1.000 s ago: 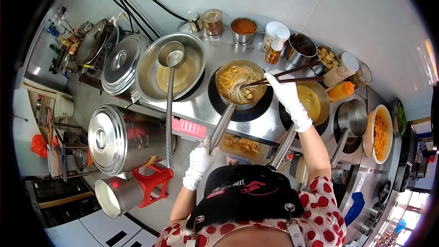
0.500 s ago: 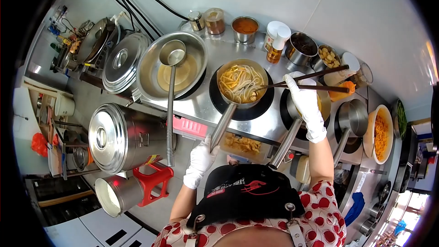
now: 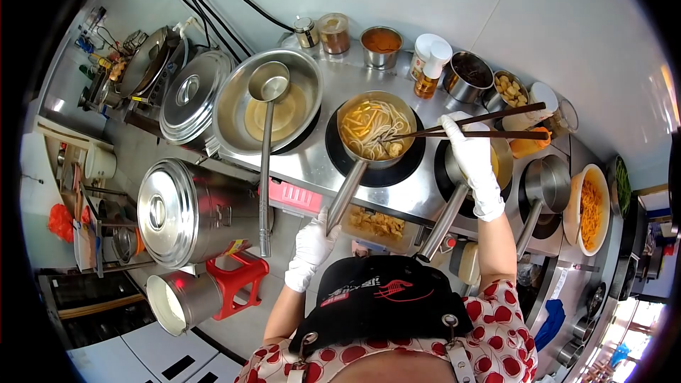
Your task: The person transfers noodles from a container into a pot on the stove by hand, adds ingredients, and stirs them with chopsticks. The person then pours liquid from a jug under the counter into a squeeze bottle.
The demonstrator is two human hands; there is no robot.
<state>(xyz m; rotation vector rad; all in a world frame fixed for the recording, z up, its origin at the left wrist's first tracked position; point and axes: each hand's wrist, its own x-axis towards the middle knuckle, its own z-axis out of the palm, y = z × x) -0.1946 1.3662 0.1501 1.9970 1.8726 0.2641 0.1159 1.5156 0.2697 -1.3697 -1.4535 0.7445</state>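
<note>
The right hand (image 3: pixel 475 159) hides part of the yellow-broth pan (image 3: pixel 504 152) beneath it.

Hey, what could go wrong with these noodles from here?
With the left hand gripping the pot handle, a jolt might tip the noodle pot. The chopsticks in the right hand dip into the noodles and might flick some out. The ladle extends past the counter, so it might get knocked.

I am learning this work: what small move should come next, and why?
Perhaps stir the noodles gently: they lie bunched together, the chopsticks in the right hand reach into them, and the left hand holds the pan handle.
</note>
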